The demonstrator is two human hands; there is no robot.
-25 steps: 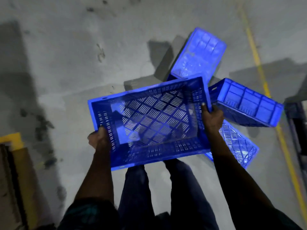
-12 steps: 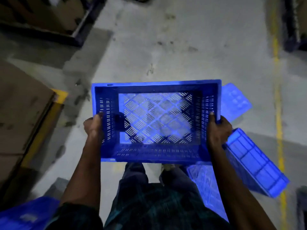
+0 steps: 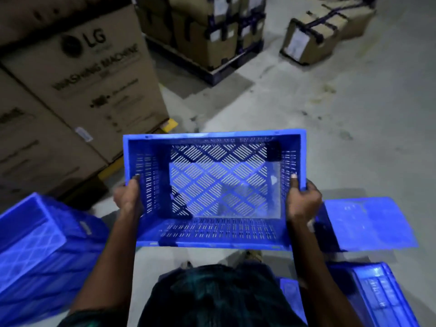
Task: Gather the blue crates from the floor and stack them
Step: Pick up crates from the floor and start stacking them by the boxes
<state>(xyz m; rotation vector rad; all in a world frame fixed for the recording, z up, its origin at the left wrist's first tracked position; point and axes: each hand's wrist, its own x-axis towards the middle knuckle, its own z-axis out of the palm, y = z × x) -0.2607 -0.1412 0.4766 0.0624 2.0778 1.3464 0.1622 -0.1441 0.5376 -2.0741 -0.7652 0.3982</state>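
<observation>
I carry an empty blue slatted crate (image 3: 217,232) level in front of my waist, open side up. My left hand (image 3: 128,197) grips its left short wall, thumb hooked over the rim. My right hand (image 3: 303,199) grips the right short wall the same way. A blue crate (image 3: 44,251) stands low at my left, seemingly a stack. Another blue crate (image 3: 368,223) lies upside down on the floor at my right. A third blue crate (image 3: 382,296) lies at the lower right, partly behind my right arm.
Large brown washing-machine cartons (image 3: 77,79) stand close on the left on a yellow-edged base. A pallet of strapped cartons (image 3: 212,31) sits straight ahead, and a lone strapped carton (image 3: 313,38) further right. Bare grey concrete floor (image 3: 342,128) lies ahead and to the right.
I have turned left with the crate held in both hands. The scattered crates slid to my right; the cartons and the left crate came into view.
</observation>
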